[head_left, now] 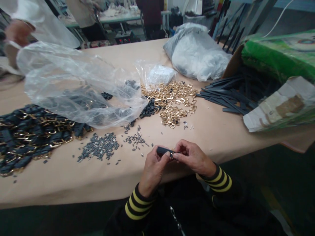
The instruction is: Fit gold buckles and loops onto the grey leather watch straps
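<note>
Near the table's front edge, my left hand (154, 167) is closed on a dark strap (162, 150), its thumb pressed along the strap's end. My right hand (193, 155) pinches at that same end, where a bit of gold metal (171, 154) shows; the fingertips cover most of it, so I cannot make out its full shape. Beyond my hands lies a pile of gold buckles (174, 114). To the left are small dark grey pieces (100, 146) in a heap, with a looser scatter (136, 139) beside them.
Finished-looking dark straps with gold buckles (29, 134) are heaped at left, partly under a clear plastic bag (81, 82). Loose dark strips (228, 91) spill from a green box (280, 54) at right. A stuffed bag (199, 52) stands behind. A co-worker's arm (18, 32) shows far left.
</note>
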A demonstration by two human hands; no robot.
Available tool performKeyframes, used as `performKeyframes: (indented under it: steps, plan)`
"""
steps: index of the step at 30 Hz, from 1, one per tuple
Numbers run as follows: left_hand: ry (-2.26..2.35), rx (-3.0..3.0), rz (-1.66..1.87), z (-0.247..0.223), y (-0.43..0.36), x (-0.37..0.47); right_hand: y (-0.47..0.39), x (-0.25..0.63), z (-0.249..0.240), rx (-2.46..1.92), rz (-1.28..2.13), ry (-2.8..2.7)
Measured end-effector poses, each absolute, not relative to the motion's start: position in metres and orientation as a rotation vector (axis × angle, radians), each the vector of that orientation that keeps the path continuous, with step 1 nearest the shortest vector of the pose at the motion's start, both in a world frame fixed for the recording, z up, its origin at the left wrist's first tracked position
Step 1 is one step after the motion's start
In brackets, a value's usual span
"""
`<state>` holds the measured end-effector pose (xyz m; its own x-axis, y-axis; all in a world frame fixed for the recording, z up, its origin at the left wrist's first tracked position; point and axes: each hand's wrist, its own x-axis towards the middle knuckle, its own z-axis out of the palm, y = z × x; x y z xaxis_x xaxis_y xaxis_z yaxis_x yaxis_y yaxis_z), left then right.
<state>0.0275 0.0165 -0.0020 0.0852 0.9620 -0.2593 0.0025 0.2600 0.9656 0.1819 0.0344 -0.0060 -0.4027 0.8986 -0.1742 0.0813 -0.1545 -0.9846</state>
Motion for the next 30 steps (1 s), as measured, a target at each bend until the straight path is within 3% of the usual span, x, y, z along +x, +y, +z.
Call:
performKeyframes:
  steps: [5,9,19,30]
  plan:
    - [1.363,1.289,1.061,0.014,0.004,0.034,0.038,0.182,-0.014,-1.24,1.434,-1.529]
    - [1.186,1.128,0.887,0.02,0.004,0.023,0.04,0.186,-0.012,-1.243,1.447,-1.532]
    - [0.946,0.95,0.803,0.002,0.021,0.017,0.041,0.181,0.001,-1.172,1.44,-1.776]
    - [1.134,0.941,0.888,-0.013,0.037,-0.004,0.075,0.176,0.003,-1.199,1.364,-2.01]
